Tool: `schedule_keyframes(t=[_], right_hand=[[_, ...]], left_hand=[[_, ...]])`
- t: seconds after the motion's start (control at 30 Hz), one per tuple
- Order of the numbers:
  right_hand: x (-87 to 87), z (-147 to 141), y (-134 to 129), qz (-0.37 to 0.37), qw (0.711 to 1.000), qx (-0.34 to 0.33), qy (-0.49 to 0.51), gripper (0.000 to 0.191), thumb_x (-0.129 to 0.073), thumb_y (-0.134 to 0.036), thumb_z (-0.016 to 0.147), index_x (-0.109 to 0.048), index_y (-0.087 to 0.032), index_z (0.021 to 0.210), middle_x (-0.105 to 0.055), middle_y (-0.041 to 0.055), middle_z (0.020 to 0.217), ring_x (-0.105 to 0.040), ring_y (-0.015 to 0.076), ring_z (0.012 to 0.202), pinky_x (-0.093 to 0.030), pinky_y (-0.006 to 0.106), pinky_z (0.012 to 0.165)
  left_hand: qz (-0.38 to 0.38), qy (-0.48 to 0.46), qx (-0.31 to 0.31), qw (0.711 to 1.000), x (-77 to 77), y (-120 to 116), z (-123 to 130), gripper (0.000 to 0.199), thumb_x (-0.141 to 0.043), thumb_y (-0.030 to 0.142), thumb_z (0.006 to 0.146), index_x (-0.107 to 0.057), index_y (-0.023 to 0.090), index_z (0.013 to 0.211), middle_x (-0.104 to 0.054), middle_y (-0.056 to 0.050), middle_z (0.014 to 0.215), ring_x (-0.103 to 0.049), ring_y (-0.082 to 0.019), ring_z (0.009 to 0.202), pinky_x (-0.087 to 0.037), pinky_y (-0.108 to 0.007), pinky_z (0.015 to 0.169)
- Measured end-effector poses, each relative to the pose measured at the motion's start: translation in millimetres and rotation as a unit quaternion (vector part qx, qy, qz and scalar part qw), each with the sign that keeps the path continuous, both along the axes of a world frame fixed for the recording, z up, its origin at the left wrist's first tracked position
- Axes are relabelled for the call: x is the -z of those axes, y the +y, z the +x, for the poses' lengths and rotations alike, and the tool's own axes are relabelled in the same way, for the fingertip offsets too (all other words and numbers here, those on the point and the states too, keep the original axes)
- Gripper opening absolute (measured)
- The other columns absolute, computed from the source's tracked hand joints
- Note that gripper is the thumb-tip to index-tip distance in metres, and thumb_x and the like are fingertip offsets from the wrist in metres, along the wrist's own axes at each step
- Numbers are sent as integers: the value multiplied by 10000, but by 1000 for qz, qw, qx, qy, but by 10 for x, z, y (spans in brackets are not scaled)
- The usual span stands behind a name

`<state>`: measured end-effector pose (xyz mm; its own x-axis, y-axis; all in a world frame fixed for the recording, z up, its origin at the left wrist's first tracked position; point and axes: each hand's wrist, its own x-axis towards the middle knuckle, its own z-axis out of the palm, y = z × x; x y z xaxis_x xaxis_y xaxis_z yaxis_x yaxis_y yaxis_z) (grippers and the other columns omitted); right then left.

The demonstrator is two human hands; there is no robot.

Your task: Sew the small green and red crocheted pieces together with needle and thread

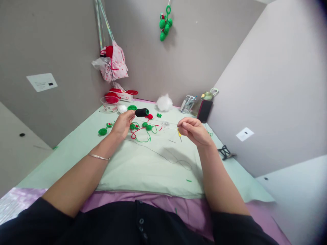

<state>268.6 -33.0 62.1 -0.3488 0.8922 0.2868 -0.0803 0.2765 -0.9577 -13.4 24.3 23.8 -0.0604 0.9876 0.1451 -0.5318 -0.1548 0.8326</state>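
My left hand (123, 124) is closed on a spool of black thread (141, 112), held sideways above the table with its green core end facing right. My right hand (192, 130) pinches a fine thread (158, 121) that runs across the gap between both hands. Just below the right fingers shows a yellow-handled crochet hook (179, 134); whether it touches them I cannot tell. Beneath the hands are green crocheted balls (146, 126) with red and green yarn tails. A dark loose thread (163, 157) curls over the pale green cloth (143, 173).
White stuffing (164, 102) lies at the back. A clear plastic tub (109, 104) stands left, a pen cup (188, 104) and a dark phone-like slab (205, 110) right. Black scissors (226, 152) rest by the right wall. A bag (116, 63) and crocheted green pieces (165, 26) hang behind.
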Motion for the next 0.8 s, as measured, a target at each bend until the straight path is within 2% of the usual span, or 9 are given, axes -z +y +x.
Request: schedule_keyframes(t=[0.17, 0.23, 0.3, 0.4, 0.5, 0.57, 0.67, 0.8], right_hand=[[-38, 19, -68, -10, 993, -61, -101, 294, -776, -432, 833, -747, -139, 854, -492, -33, 543, -384, 86, 525, -280, 242, 512], [-33, -4, -82, -24, 984, -98, -145, 286, -786, -416, 823, -758, -137, 881, -538, -17, 586, -405, 86, 541, -296, 240, 512], [-27, -14, -90, -32, 978, -120, -166, 276, -801, -403, 805, -759, -139, 873, -573, -2, 623, -418, 86, 548, -303, 242, 510], [-30, -6, -90, -16, 989, -91, -114, 292, -820, -425, 777, -729, -147, 797, -537, -13, 576, -392, 84, 517, -270, 249, 497], [-64, 19, -84, 19, 999, -39, 0, 343, -842, -482, 729, -663, -190, 738, -390, -66, 486, -291, 77, 469, -219, 252, 489], [-100, 50, -89, 48, 997, 0, 56, 392, -845, -528, 700, -595, -226, 703, -286, -92, 465, -213, 80, 456, -198, 256, 481], [-147, 134, -127, 105, 988, 60, 96, 465, -801, -598, 723, -484, -260, 683, -153, -98, 481, -124, 106, 465, -160, 269, 458], [-159, 300, -197, 167, 974, 83, 128, 525, -759, -591, 783, -366, -265, 662, -37, -87, 505, -55, 136, 477, -114, 288, 442]], left_hand=[[-50, -49, 25, 997, 13, 52, -38, 76, -680, 239, 729, -629, 194, 761, -713, -48, 891, -669, -194, 976, -496, -318, 924], [-45, -25, -6, 999, 36, 72, -49, 89, -712, 243, 719, -648, 193, 755, -709, -42, 865, -665, -196, 968, -489, -310, 920], [-21, 39, -56, 997, 64, 74, -47, 104, -755, 254, 700, -671, 196, 719, -701, -35, 831, -653, -209, 965, -480, -305, 922], [60, 172, -101, 978, 97, 30, -14, 102, -785, 266, 694, -703, 213, 663, -728, -43, 905, -621, -256, 1081, -455, -327, 991], [119, 246, -81, 958, 107, -25, 28, 98, -776, 268, 710, -714, 234, 643, -743, -47, 980, -585, -284, 1169, -428, -357, 1051], [94, 222, -51, 969, 108, -29, 34, 125, -777, 300, 710, -697, 237, 637, -735, -51, 940, -599, -287, 1129, -443, -371, 1032], [20, 125, -24, 992, 108, 37, -10, 168, -800, 322, 669, -662, 227, 655, -690, -47, 820, -633, -253, 1001, -485, -347, 947], [-59, 2, -45, 997, 90, 177, -153, 160, -760, 283, 674, -618, 220, 711, -671, -21, 765, -652, -191, 854, -511, -310, 864]])
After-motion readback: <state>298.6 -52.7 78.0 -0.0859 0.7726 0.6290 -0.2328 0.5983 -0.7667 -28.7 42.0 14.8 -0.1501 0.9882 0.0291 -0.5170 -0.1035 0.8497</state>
